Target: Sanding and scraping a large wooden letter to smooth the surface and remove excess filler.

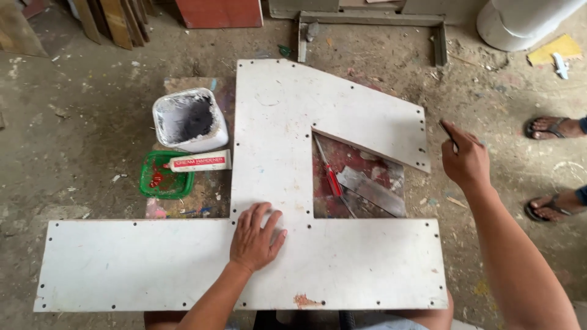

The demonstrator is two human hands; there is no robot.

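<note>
Pressing flat, fingers spread, the left hand [255, 237] steadies the white board [275, 183]; the right hand [466, 160], pinching a thin tool [446, 129], risks gouging its right edge.

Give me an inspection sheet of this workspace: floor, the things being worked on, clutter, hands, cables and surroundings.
Surface: dusty concrete floor, stained.
Job's things: large white cut-out panel flat on the floor, holes along its edges.
Clutter: white tub of dark paste, green lid, tube, red-handled screwdriver and metal scraper in the cut-out.
Grippers: left hand flat on the panel; right hand holds a thin tool, off the panel's right edge.
Cables: nothing seen.
Surroundings: another person's sandalled feet, wood offcuts, metal frame.
</note>
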